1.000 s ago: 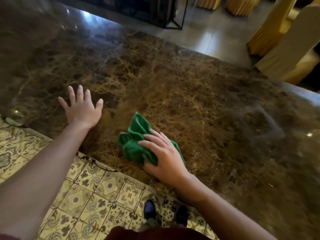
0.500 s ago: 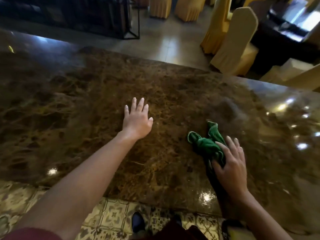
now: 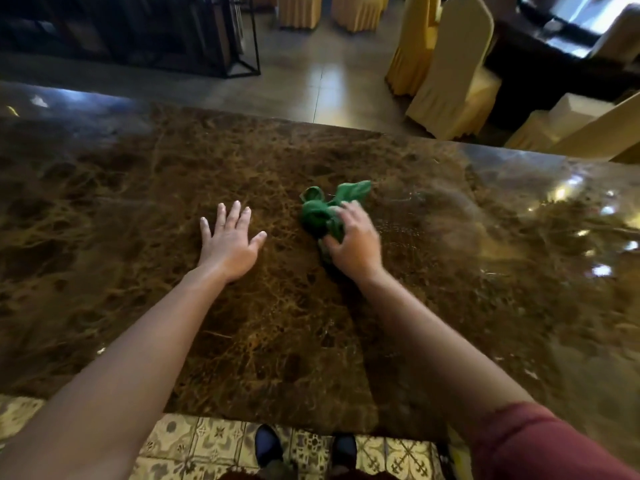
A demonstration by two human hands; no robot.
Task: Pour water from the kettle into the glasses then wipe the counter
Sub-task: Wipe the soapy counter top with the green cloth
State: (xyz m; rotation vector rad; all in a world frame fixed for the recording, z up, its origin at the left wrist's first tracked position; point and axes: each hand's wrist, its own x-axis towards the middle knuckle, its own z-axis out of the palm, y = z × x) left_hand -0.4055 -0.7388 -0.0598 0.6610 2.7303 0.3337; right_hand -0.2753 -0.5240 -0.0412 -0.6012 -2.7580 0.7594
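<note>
A crumpled green cloth (image 3: pixel 320 211) lies on the brown marble counter (image 3: pixel 138 209), a little past its middle. My right hand (image 3: pixel 355 242) is on the cloth's near right side, fingers curled into the fabric and blurred by motion. My left hand (image 3: pixel 228 242) lies flat on the marble to the left of the cloth, fingers spread and straight, holding nothing. A patch of small water droplets (image 3: pixel 401 216) shows on the counter just right of the cloth. No kettle or glasses are in view.
Beyond the counter's far edge stand chairs in yellow covers (image 3: pixel 450 74) at the right and a black metal frame (image 3: pixel 239 39) at the left. A patterned tile floor (image 3: pixel 207 441) and my shoes (image 3: pixel 268 445) show below the near edge.
My right hand has pushed the cloth farther from me and to the left, closer to my left hand. The left hand stays flat on the counter. The view has shifted.
</note>
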